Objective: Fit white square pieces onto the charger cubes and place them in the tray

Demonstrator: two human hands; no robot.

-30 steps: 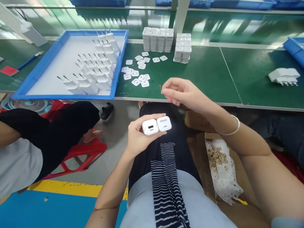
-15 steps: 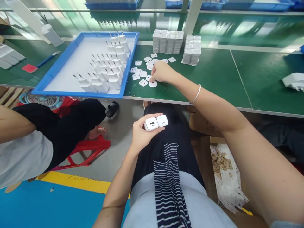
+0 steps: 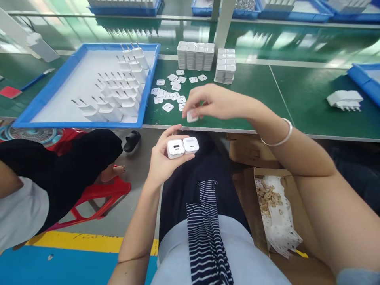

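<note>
My left hand (image 3: 162, 160) holds two white charger blocks (image 3: 182, 147) side by side over my lap; the left one shows a port. My right hand (image 3: 212, 102) hovers above the table's front edge and pinches a small white square piece (image 3: 191, 116) in its fingertips. Behind it, several more loose white square pieces (image 3: 168, 93) lie scattered on the green table (image 3: 255, 95). The held piece is a little above and to the right of the chargers.
A blue tray (image 3: 56, 97) with rows of white plug chargers (image 3: 118, 91) sits at left. Stacks of white pieces (image 3: 204, 57) stand at the back. A few chargers (image 3: 344, 99) lie at right. A seated person (image 3: 44, 174) is at left; a cardboard box (image 3: 270, 198) is by my right leg.
My right hand reached out to the scattered pieces on the table, picked one up and has drawn back toward the chargers. My left hand stayed over my lap with both chargers.
</note>
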